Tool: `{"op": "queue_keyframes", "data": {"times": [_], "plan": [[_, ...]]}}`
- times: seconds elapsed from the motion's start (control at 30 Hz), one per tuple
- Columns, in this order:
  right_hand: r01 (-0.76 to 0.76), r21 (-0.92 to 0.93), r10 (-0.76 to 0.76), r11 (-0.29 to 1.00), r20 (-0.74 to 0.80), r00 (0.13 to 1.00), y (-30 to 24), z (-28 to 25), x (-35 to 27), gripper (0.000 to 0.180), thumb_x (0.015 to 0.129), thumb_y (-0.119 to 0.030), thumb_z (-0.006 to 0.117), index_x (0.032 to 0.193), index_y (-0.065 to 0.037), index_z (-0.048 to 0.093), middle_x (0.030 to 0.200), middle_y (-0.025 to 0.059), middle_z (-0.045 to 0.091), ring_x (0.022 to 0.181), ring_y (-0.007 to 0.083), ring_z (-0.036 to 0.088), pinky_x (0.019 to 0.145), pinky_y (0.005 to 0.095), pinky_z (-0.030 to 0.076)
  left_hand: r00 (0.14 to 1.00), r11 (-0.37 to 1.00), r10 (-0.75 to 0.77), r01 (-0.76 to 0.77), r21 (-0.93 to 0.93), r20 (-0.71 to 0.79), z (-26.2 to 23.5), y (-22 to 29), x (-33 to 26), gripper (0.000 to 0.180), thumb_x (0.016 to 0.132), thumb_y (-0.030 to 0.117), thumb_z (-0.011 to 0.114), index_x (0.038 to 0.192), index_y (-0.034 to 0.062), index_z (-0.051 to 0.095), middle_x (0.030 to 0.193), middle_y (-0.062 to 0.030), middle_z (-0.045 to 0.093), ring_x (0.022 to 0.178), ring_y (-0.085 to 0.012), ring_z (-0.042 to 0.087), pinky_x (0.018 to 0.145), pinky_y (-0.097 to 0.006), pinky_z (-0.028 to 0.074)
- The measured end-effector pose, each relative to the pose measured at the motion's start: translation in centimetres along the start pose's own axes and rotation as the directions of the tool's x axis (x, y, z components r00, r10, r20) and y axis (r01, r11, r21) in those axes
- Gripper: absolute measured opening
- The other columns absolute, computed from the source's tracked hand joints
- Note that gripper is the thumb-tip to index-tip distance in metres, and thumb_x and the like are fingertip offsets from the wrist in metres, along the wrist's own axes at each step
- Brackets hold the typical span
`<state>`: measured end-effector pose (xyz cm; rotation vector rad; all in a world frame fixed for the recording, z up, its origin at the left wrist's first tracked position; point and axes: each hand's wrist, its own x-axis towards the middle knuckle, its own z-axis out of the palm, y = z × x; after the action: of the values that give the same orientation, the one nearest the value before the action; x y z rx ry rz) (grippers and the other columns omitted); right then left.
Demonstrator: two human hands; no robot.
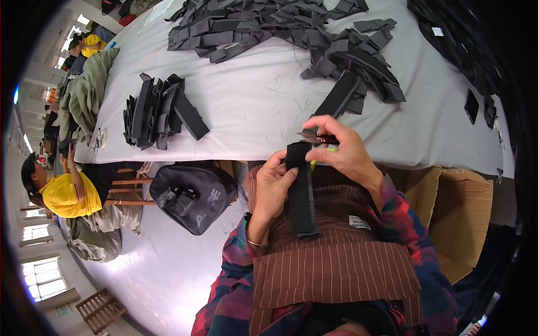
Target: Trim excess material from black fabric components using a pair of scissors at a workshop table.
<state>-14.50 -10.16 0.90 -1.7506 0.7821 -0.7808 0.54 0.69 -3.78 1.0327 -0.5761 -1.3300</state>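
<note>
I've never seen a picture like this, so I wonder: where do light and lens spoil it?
In the head view, the wall bows along the left rim and the corners go black; in the head view, glare whitens the windows and a patch of floor; in the head view, the left hand and strip look fairly clear.

A: Sleeves?
B: Long, checked. Left sleeve (234,263) and right sleeve (417,241) match: red, dark blue, purple; check edges soft.
A: Over the shirt?
B: Brown apron (336,274), thin pale stripes. Broad band across the chest, striped lengthwise to the body; black cloth (330,316) shows between its straps.
A: Markings?
B: One white label (358,222) on the apron, right side, dark print.
A: Wrists, hands?
B: Thin gold-toned bracelet (256,243), left wrist. Left hand (272,187) and right hand (346,151) bare.
</note>
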Motion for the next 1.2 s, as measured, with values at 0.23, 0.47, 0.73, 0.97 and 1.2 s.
{"op": "queue_keyframes", "data": {"times": [0.23, 0.47, 0.73, 0.97, 1.2], "plan": [[0.411, -0.180, -0.419, 0.894, -0.007, 0.908, 2.5, 1.9, -1.3, 0.028, 0.060, 0.007, 0.066, 0.084, -0.006, 0.066, 0.066, 0.0040, 0.054, 0.058, 0.0182, 0.056, 0.052, 0.0322, 0.044, 0.999, 1.000, -0.012, 0.012, 0.016, -0.043, -0.6, 0.2, 0.5, 0.039, 0.088, -0.009, 0.051, 0.125, 0.0001, 0.049, 0.095, -0.0053, 0.063, 0.087, -0.0080, 0.059, 0.073, -0.021, 0.048], [0.648, -0.443, -0.699, 0.620, 0.066, 0.712, 2.8, 2.1, -2.0, 0.039, 0.050, 0.001, 0.065, 0.087, -0.013, 0.069, 0.062, 0.0016, 0.045, 0.054, 0.0211, 0.049, 0.047, 0.0335, 0.036, 0.989, 0.965, -0.127, 0.105, -0.240, -0.075, 0.3, 2.1, 0.5, 0.044, 0.092, 0.001, 0.056, 0.132, 0.0033, 0.040, 0.084, -0.0006, 0.055, 0.074, -0.0049, 0.051, 0.064, -0.018, 0.041], [0.195, -0.119, -0.196, 0.974, -0.003, 0.981, 0.6, 1.7, -2.2, 0.016, 0.080, -0.013, 0.070, 0.095, -0.009, 0.067, 0.078, 0.0055, 0.062, 0.067, 0.0235, 0.058, 0.061, 0.0333, 0.045, 0.991, 0.990, 0.132, -0.133, -0.049, -0.019, 0.5, 1.9, 0.6, 0.054, 0.088, -0.008, 0.059, 0.134, 0.0066, 0.036, 0.105, -0.0141, 0.062, 0.094, -0.0129, 0.060, 0.080, -0.024, 0.049], [0.202, -0.373, -0.232, 0.906, -0.037, 0.972, 0.8, 1.7, -1.5, 0.011, 0.085, -0.018, 0.065, 0.092, -0.009, 0.067, 0.077, 0.0054, 0.063, 0.067, 0.0256, 0.060, 0.059, 0.0349, 0.045, 0.985, 0.984, 0.175, -0.175, -0.031, 0.003, 0.3, 0.5, 0.4, 0.035, 0.087, -0.007, 0.061, 0.108, 0.0082, 0.038, 0.103, -0.0102, 0.060, 0.086, -0.0083, 0.056, 0.071, -0.022, 0.048], [0.048, -0.247, -0.072, 0.968, -0.089, 0.993, 0.7, 1.9, -0.5, 0.014, 0.089, -0.022, 0.060, 0.094, -0.010, 0.067, 0.076, 0.0079, 0.066, 0.064, 0.0266, 0.062, 0.056, 0.0345, 0.046, 0.992, 0.990, 0.094, -0.102, 0.097, 0.088, 0.8, 1.0, 0.0, 0.038, 0.086, -0.008, 0.062, 0.121, 0.0014, 0.053, 0.098, -0.0010, 0.058, 0.090, -0.0063, 0.056, 0.078, -0.019, 0.048]]}}
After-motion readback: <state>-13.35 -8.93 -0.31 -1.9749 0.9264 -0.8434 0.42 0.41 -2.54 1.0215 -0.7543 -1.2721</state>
